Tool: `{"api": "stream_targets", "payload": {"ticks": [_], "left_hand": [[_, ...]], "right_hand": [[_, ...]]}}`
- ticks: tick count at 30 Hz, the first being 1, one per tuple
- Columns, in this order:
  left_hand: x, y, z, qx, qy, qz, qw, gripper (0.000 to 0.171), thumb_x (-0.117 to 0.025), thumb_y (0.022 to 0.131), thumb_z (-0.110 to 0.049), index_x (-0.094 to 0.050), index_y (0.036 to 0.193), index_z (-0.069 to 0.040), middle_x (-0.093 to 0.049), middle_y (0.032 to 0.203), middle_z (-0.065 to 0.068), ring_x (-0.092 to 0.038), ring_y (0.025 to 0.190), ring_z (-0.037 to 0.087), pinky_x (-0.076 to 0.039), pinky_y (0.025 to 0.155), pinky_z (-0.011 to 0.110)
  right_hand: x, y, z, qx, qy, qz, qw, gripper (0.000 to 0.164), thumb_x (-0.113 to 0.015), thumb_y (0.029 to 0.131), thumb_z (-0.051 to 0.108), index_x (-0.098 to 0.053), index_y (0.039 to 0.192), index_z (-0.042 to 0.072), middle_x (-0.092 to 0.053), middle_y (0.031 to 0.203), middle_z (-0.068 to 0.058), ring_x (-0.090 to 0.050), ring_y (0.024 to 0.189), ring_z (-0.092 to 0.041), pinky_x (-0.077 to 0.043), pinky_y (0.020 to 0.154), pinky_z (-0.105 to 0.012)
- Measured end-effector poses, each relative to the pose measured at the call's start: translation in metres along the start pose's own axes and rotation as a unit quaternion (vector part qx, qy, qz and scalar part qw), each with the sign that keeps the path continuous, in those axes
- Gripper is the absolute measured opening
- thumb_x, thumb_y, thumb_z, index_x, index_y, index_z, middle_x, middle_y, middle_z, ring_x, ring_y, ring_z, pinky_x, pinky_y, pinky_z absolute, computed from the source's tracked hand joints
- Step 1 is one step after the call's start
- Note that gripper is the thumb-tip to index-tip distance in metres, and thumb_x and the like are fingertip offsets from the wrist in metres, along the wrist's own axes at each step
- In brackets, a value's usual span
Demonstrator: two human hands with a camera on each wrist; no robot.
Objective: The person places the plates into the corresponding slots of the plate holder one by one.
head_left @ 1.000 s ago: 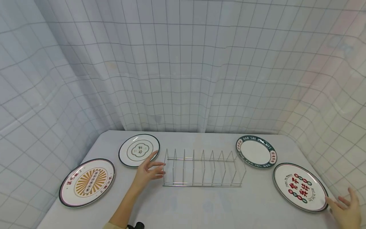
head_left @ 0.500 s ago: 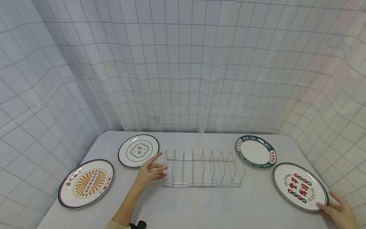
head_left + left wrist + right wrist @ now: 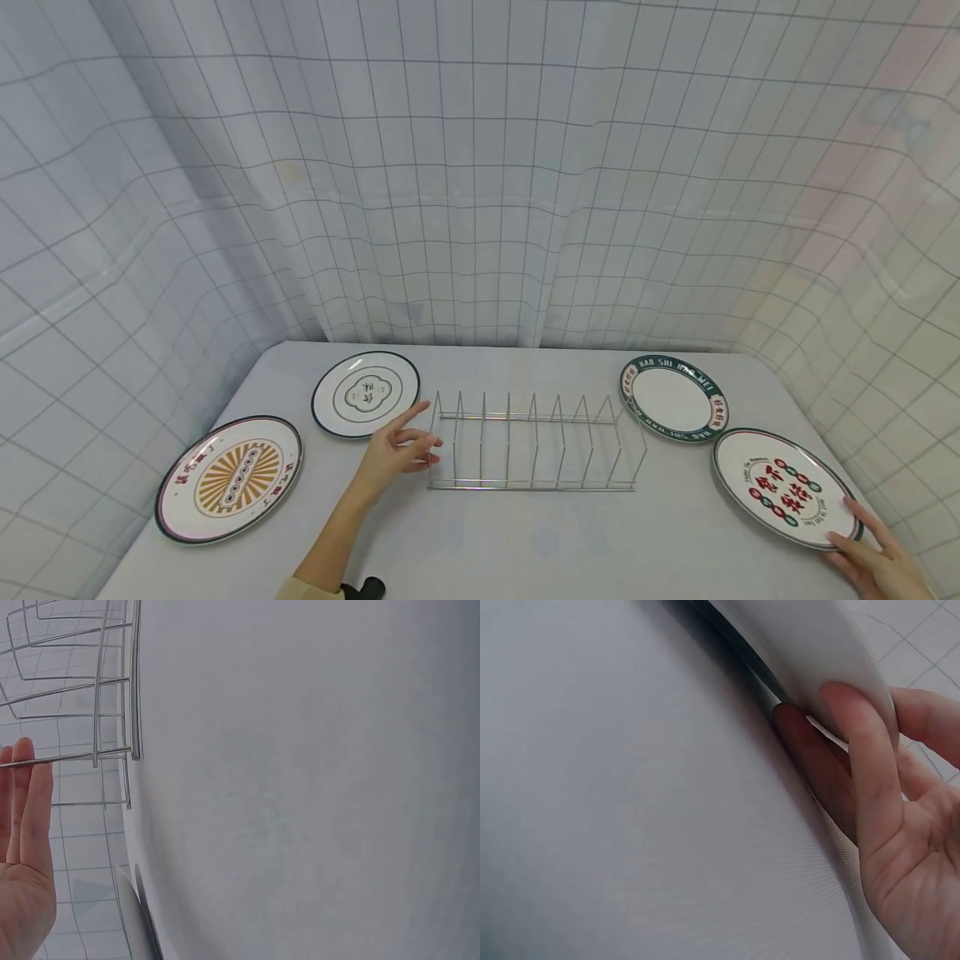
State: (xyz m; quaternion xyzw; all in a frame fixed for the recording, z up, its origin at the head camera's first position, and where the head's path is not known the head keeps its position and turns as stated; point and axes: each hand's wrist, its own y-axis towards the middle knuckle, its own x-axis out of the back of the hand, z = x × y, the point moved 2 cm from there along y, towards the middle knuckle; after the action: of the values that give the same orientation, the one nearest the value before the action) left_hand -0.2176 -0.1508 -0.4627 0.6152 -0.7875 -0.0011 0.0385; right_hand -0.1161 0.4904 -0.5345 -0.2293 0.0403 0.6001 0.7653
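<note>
In the head view my left hand (image 3: 390,454) is at the left end of a wire plate rack (image 3: 531,485), fingers about its end wire and forefinger stretched forward. The left wrist view shows that wire crossing the fingers (image 3: 34,817). At the far right, my right hand (image 3: 873,554) grips the near rim of a white oval plate (image 3: 813,467) with red characters and a dark edge. Seen from the right wrist, the plate's pale underside (image 3: 802,645) is tilted up off the table, with fingertips (image 3: 847,705) against it. Part of that hand is hidden beneath the plate in the head view.
A green-rimmed plate (image 3: 671,400) lies behind the held one, close to it. On the left are a small white plate (image 3: 330,400) and an oval plate with a yellow sunburst (image 3: 240,479). Grid-patterned curtains (image 3: 480,208) enclose the white table (image 3: 495,550) behind and at the sides.
My right hand has moved left onto the oval plate's near rim, gripped it and raised that edge slightly. My left hand has closed in a little on the rack's end wire.
</note>
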Motion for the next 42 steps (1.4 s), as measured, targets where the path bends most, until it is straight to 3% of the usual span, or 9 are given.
{"api": "stream_targets", "payload": {"ticks": [2, 5, 10, 12, 19, 26, 31, 36, 42], "left_hand": [[0.000, 0.000, 0.000, -0.002, 0.002, 0.010, 0.9999, 0.060, -0.060, 0.089, -0.013, -0.032, 0.142, -0.007, -0.067, 0.096, 0.018, -0.067, 0.076, 0.026, -0.055, 0.072, 0.037], [0.000, 0.001, 0.000, -0.002, 0.006, 0.023, 0.9997, 0.058, -0.058, 0.090, -0.014, -0.032, 0.142, -0.005, -0.067, 0.096, 0.017, -0.067, 0.076, 0.023, -0.055, 0.073, 0.037], [0.001, 0.001, 0.001, 0.004, 0.009, 0.035, 0.9993, 0.056, -0.057, 0.091, -0.016, -0.033, 0.142, -0.010, -0.066, 0.095, 0.017, -0.066, 0.076, 0.020, -0.055, 0.074, 0.036], [0.001, 0.001, 0.001, 0.006, 0.009, 0.037, 0.9993, 0.056, -0.057, 0.091, -0.016, -0.033, 0.142, -0.011, -0.067, 0.095, 0.017, -0.066, 0.076, 0.019, -0.055, 0.074, 0.036], [0.000, 0.000, 0.000, 0.011, 0.005, 0.040, 0.9991, 0.058, -0.057, 0.091, -0.017, -0.032, 0.143, -0.011, -0.068, 0.091, 0.008, -0.065, 0.075, 0.017, -0.055, 0.073, 0.035], [0.000, 0.001, 0.000, 0.011, 0.009, 0.042, 0.9990, 0.058, -0.057, 0.091, -0.018, -0.031, 0.143, -0.011, -0.067, 0.095, 0.017, -0.065, 0.075, 0.017, -0.055, 0.072, 0.035], [0.001, 0.001, 0.001, 0.012, 0.009, 0.043, 0.9990, 0.058, -0.057, 0.091, -0.018, -0.031, 0.143, -0.010, -0.068, 0.093, 0.010, -0.065, 0.076, 0.016, -0.055, 0.072, 0.034], [0.002, 0.001, 0.001, 0.012, 0.009, 0.044, 0.9989, 0.057, -0.057, 0.092, -0.018, -0.032, 0.143, -0.010, -0.068, 0.092, 0.010, -0.065, 0.076, 0.017, -0.055, 0.073, 0.035], [0.001, 0.001, 0.000, 0.007, 0.011, 0.046, 0.9988, 0.059, -0.057, 0.091, -0.016, -0.030, 0.142, -0.005, -0.067, 0.094, 0.016, -0.065, 0.077, 0.019, -0.055, 0.074, 0.036]], "right_hand": [[0.001, -0.001, -0.002, 0.022, 0.014, 0.024, 0.999, 0.059, -0.060, 0.083, -0.008, -0.060, 0.105, 0.046, -0.038, 0.099, 0.013, -0.061, 0.080, -0.005, -0.052, 0.075, -0.020], [0.001, -0.001, -0.005, 0.039, 0.028, 0.044, 0.998, 0.067, -0.063, 0.080, -0.008, -0.052, 0.117, 0.046, -0.044, 0.095, 0.014, -0.062, 0.082, -0.006, -0.053, 0.075, -0.022], [-0.002, -0.002, -0.006, 0.049, 0.053, 0.055, 0.996, 0.100, -0.066, 0.079, -0.004, -0.009, 0.140, 0.050, -0.050, 0.090, 0.017, -0.063, 0.082, -0.006, -0.054, 0.073, -0.026], [-0.005, -0.003, -0.005, 0.062, 0.086, 0.065, 0.992, 0.100, -0.061, 0.082, -0.006, -0.001, 0.142, 0.048, -0.052, 0.090, 0.015, -0.064, 0.083, -0.008, -0.055, 0.073, -0.028], [-0.017, -0.016, 0.006, 0.114, 0.172, 0.075, 0.976, 0.083, -0.047, 0.088, -0.014, -0.023, 0.138, 0.047, -0.054, 0.094, 0.009, -0.066, 0.084, -0.015, -0.055, 0.074, -0.030], [-0.030, -0.019, 0.032, 0.229, 0.166, 0.077, 0.956, 0.078, -0.045, 0.086, -0.019, -0.027, 0.143, 0.032, -0.064, 0.104, 0.004, -0.066, 0.085, -0.017, -0.056, 0.065, -0.029], [-0.071, -0.023, 0.059, 0.304, 0.193, 0.118, 0.925, 0.075, -0.037, 0.084, -0.026, -0.026, 0.144, 0.018, -0.058, 0.118, -0.006, -0.065, 0.092, -0.023, -0.056, 0.068, -0.033], [-0.134, -0.028, 0.084, 0.319, 0.239, 0.171, 0.901, 0.072, -0.031, 0.082, -0.031, -0.028, 0.142, 0.008, -0.052, 0.124, -0.015, -0.063, 0.094, -0.029, -0.055, 0.070, -0.038], [-0.203, -0.026, 0.089, 0.321, 0.156, 0.221, 0.908, 0.070, -0.033, 0.083, -0.028, -0.025, 0.143, 0.008, -0.046, 0.126, -0.014, -0.062, 0.095, -0.024, -0.055, 0.070, -0.033]]}}
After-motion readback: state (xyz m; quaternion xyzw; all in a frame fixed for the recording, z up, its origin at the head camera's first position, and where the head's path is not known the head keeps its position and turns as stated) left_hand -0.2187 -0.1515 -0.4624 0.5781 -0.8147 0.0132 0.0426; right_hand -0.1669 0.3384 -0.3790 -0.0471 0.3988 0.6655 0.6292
